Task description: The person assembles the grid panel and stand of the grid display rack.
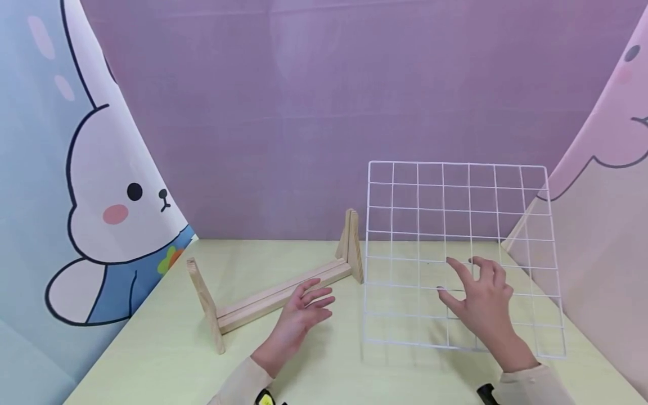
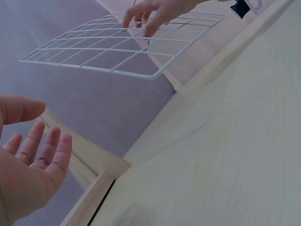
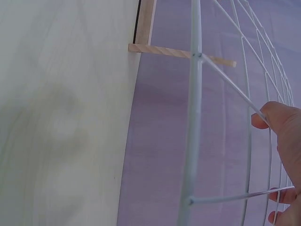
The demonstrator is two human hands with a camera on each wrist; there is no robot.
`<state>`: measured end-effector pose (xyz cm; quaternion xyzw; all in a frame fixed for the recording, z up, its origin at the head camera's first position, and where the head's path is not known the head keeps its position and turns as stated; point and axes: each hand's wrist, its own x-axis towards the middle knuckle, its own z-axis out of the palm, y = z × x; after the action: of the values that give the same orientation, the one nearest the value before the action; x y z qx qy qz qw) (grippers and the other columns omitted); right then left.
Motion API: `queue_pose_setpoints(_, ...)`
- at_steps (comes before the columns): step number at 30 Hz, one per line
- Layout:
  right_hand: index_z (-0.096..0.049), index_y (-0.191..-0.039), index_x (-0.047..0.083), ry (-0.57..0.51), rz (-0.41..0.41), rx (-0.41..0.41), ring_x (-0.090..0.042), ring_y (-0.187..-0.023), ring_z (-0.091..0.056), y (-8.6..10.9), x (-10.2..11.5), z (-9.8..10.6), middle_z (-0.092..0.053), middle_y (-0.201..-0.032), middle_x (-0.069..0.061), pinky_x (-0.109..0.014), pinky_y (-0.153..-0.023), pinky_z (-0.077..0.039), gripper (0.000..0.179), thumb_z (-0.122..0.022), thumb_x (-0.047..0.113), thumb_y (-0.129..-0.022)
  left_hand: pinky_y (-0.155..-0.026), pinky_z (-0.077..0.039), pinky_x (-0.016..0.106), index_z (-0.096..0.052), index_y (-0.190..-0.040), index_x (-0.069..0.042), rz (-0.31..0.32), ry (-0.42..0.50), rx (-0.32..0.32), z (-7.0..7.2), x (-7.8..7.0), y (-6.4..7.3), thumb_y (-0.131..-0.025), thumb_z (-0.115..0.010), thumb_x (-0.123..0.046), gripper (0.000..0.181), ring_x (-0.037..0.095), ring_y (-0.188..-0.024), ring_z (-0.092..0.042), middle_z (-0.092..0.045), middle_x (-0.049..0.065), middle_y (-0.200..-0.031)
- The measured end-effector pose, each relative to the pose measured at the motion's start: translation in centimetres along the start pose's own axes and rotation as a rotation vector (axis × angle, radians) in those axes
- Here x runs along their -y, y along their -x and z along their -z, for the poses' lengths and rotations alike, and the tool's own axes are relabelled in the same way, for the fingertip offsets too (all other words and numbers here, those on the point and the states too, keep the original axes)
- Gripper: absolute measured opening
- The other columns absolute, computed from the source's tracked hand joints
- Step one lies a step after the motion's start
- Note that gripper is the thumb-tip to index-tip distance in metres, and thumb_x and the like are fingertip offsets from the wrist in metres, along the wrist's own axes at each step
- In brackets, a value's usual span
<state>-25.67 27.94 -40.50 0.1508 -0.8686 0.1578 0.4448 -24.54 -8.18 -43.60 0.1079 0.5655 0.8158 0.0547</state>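
Observation:
A white wire grid panel [image 1: 445,234] stands tilted up on the right side in the head view. My right hand [image 1: 483,301] grips its wires, thumb and fingertips hooked through the openings. In the right wrist view, the thumb [image 3: 277,115] presses a wire and other fingertips show through the mesh. The left wrist view has the panel [image 2: 112,71] raised over the table. My left hand [image 1: 298,318] holds nothing, palm turned up with relaxed fingers. It is just in front of a pale wooden stand [image 1: 283,298], which has a double crossbar between two upright ends.
The stand's far upright [image 1: 354,247] is close to the panel's left edge. A pale table [image 1: 152,371] lies beneath everything. Behind it hangs a purple backdrop [image 1: 283,124], with cartoon-printed sheets at the left [image 1: 111,236] and right [image 1: 607,242].

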Motion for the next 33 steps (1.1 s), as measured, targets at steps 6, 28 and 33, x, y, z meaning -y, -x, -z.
queue_pose_setpoints(6,-0.06,-0.123,0.014,0.016,-0.008,-0.029,-0.06,-0.107,-0.037,0.0,0.0,0.3,-0.045,-0.118,-0.035,-0.067,-0.055,-0.034,0.063,-0.045,0.061,-0.084,-0.09,-0.055,0.034,-0.038,-0.14,0.0,-0.021,-0.004,-0.127,2.8,-1.3,1.8,-0.084,-0.06,0.015,0.062,0.025,-0.113,-0.062,-0.064,0.012,-0.123)
queue_pose_setpoints(28,-0.061,-0.12,0.011,0.034,-0.03,-0.093,-0.061,-0.108,-0.034,0.1,0.4,2.0,-0.042,-0.118,-0.034,-0.066,-0.056,-0.03,0.072,-0.039,0.072,-0.088,-0.073,-0.057,0.025,-0.065,-0.109,-0.02,-0.097,-0.162,-0.52,11.5,-7.0,9.2,-0.095,-0.065,-0.004,0.021,0.009,-0.084,-0.069,-0.073,-0.006,-0.088)
queue_pose_setpoints(33,-0.062,-0.119,0.011,0.051,-0.014,-0.129,-0.058,-0.108,-0.035,0.1,0.3,2.2,-0.043,-0.118,-0.033,-0.065,-0.055,-0.029,0.076,-0.036,0.075,-0.089,-0.062,-0.054,0.02,-0.066,-0.101,-0.016,-0.181,-0.048,-0.731,12.9,-8.5,9.5,-0.091,-0.07,-0.001,0.019,0.007,-0.073,-0.065,-0.069,-0.006,-0.077)
